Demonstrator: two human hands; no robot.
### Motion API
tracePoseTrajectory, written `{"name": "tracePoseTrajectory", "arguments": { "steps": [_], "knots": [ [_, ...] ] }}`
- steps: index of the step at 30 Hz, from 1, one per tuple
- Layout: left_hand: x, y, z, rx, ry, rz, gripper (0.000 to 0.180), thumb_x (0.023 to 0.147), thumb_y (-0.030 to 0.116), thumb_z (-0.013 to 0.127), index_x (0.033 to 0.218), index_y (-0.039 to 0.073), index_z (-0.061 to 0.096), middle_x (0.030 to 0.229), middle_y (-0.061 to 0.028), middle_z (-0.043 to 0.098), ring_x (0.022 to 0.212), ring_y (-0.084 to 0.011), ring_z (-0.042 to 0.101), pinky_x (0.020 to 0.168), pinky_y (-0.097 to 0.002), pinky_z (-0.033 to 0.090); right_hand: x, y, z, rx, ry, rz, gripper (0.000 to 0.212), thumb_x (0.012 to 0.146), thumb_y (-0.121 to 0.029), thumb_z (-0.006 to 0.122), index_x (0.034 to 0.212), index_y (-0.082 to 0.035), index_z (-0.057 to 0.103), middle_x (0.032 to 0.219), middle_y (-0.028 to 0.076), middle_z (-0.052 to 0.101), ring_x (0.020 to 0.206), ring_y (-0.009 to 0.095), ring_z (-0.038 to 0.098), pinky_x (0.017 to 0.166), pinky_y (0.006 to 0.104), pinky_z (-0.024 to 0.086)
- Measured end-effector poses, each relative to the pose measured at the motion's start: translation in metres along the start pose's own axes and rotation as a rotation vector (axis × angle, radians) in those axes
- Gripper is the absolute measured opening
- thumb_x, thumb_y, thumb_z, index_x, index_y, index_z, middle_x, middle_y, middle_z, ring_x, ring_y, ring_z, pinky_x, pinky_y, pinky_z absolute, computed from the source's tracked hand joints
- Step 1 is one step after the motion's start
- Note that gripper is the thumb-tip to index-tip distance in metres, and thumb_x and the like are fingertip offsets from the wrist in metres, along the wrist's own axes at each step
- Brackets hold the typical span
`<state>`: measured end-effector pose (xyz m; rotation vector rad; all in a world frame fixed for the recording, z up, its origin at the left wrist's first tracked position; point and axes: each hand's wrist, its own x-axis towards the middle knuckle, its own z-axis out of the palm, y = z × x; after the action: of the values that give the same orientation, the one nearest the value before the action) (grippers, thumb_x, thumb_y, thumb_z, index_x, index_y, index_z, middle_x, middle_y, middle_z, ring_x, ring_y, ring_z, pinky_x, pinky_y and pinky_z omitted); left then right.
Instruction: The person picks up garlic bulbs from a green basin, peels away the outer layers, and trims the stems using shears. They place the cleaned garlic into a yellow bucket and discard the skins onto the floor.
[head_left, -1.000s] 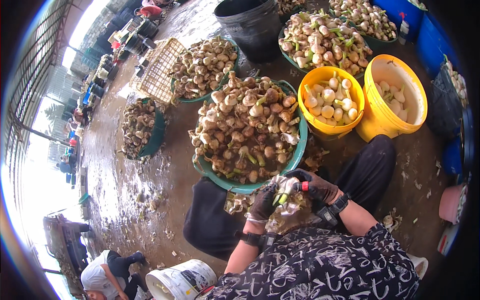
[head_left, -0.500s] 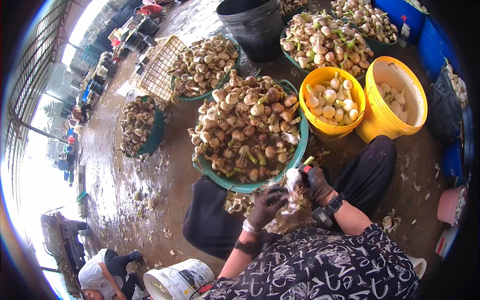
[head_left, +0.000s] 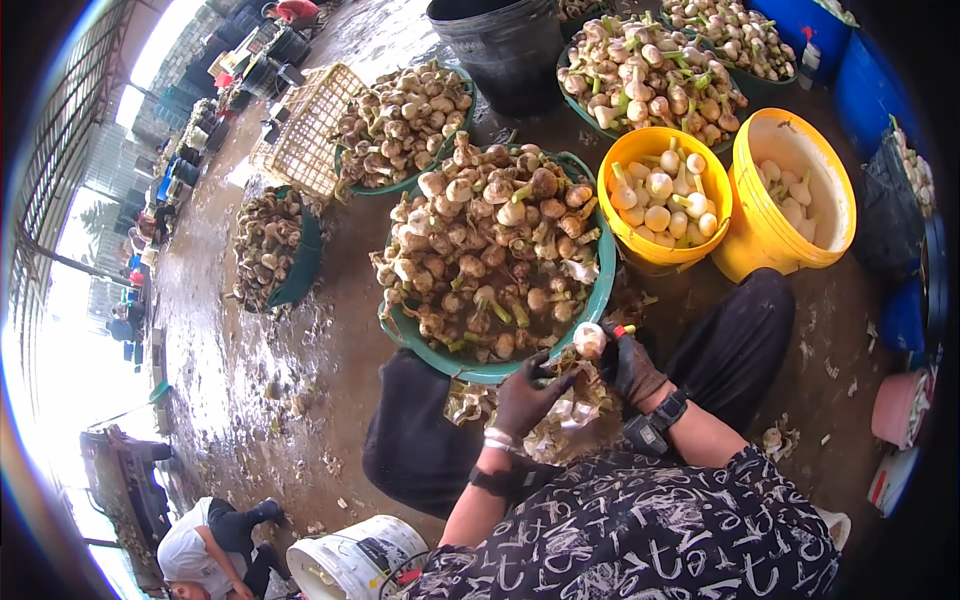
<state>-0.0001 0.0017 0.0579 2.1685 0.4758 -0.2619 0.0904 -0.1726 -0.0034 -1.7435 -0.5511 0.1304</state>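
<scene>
A white bucket (head_left: 352,562) carrying a dark rectangular label is sitting at the lower edge. A small white bottle (head_left: 810,58) with a red cap is standing top right.

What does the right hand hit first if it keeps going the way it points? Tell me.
The gloved right hand, holding a peeled white garlic bulb, points up-left. It would probably meet the rim of the big green basin heaped with unpeeled garlic first, though depth is unclear.

Two yellow buckets (head_left: 790,200) are sitting side by side. One white bucket (head_left: 355,560) and one black tub (head_left: 510,50) are standing there too. Two gloved hands (head_left: 525,395) are holding one garlic bulb (head_left: 589,340).
</scene>
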Motion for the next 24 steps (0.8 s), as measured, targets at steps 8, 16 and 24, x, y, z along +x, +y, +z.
{"name": "tracePoseTrajectory", "arguments": {
  "steps": [8, 16, 24],
  "knots": [
    [0.026, 0.002, 0.037, -0.653, 0.261, -0.003, 0.031, 0.078, 0.020, 0.072, 0.094, -0.005, 0.063, 0.083, -0.0105, 0.067, 0.079, -0.0133, 0.061, 0.068, -0.0273, 0.049, 0.000, -0.016, 0.009, 0.838, 0.215, 0.885, 0.029, 0.086, -0.034, 0.057, 0.088, -0.005, 0.061, 0.070, 0.001, 0.059, 0.055, 0.012, 0.055, 0.050, 0.0248, 0.046],
    [0.002, -0.044, 0.013, 0.325, 0.077, 0.044, 0.023, 0.076, 0.030, 0.068, 0.082, 0.008, 0.068, 0.083, -0.0127, 0.066, 0.077, -0.0293, 0.063, 0.070, -0.0376, 0.049, 0.001, 0.006, -0.008, 1.572, 0.015, 1.142, 0.030, 0.089, -0.033, 0.051, 0.099, -0.005, 0.058, 0.068, 0.004, 0.059, 0.059, 0.016, 0.058, 0.051, 0.0267, 0.046],
    [0.016, 0.045, 0.031, -0.167, 0.352, 0.078, 0.023, 0.079, 0.019, 0.070, 0.091, 0.000, 0.066, 0.081, -0.0114, 0.068, 0.071, -0.0126, 0.064, 0.065, -0.0273, 0.049, -0.009, 0.000, 0.018, 1.123, 0.204, 0.982, 0.029, 0.087, -0.036, 0.057, 0.084, -0.007, 0.061, 0.064, 0.001, 0.056, 0.056, 0.010, 0.053, 0.050, 0.0242, 0.043]
  ]
}}
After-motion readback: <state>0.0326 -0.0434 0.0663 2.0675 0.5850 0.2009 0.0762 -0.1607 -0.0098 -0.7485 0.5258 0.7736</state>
